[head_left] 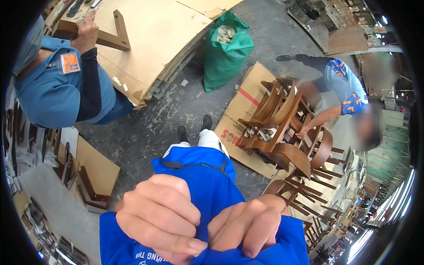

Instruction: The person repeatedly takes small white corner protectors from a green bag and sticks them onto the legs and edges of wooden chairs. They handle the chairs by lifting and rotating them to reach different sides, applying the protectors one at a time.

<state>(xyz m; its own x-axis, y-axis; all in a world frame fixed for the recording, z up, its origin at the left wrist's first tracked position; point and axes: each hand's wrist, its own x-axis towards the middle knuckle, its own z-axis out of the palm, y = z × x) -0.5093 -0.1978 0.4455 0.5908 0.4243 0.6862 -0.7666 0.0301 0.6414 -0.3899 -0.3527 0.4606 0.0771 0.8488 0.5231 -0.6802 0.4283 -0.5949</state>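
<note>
Both of my hands are raised close in front of my blue work shirt (212,176), which has white lettering on the chest. My left hand (159,216) is closed, its fingers curled and its thumb pressed against the blue cloth. Beside it, my right hand (245,225) is also closed, with bent fingers gripping the same cloth. A narrow gap separates the two hands. Their fingertips are partly hidden, so anything small between them cannot be seen. A dark strap (194,165) crosses the shirt at the waist.
At the left, a person in blue holds a brown wooden frame piece (112,40) over a cardboard-topped table (145,26). A green sack (227,53) of scraps stands ahead. At the right, another person leans over stacked wooden chairs (287,128) on flattened cardboard (234,132).
</note>
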